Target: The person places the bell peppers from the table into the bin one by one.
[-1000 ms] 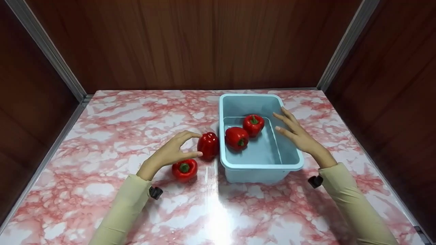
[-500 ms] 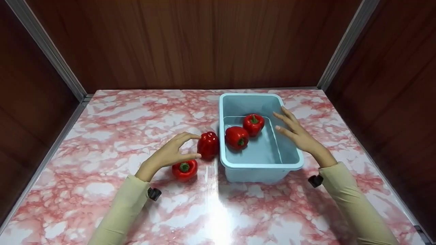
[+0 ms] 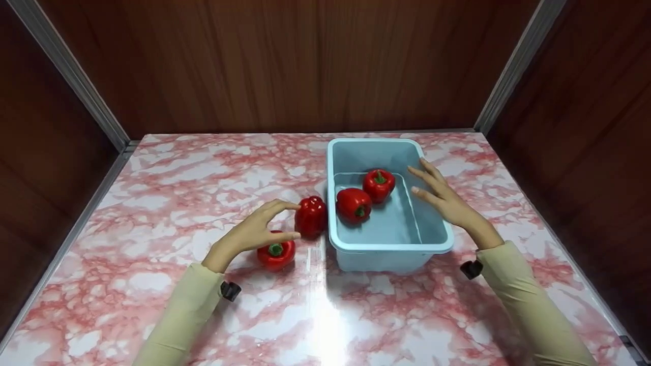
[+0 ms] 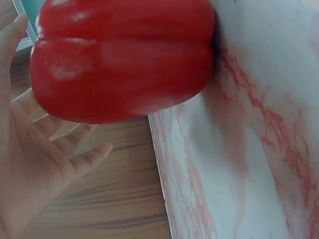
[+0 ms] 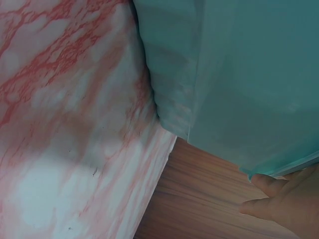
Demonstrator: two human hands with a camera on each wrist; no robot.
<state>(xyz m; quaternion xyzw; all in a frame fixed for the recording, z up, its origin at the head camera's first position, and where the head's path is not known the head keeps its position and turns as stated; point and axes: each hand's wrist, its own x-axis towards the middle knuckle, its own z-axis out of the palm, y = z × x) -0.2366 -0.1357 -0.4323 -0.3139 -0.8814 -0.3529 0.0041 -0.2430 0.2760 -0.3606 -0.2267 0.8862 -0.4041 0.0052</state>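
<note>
While the left hand (image 3: 253,232) cups open beside the standing pepper (image 3: 311,217), right hand (image 3: 446,200) open on bin (image 3: 389,247) rim.

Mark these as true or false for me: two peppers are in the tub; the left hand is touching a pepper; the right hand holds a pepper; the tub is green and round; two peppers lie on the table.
1. Two glossy red bell peppers lie in the light blue rectangular plastic tub. True.
2. The left hand touches the upright red pepper beside the tub. True.
3. The right hand holds a pepper. False: its fingers rest straight along the tub's right rim.
4. The tub is green and round. False: light blue, rectangular.
5. Two peppers sit on the pink marbled table. True: the second lies under the left hand.
</note>
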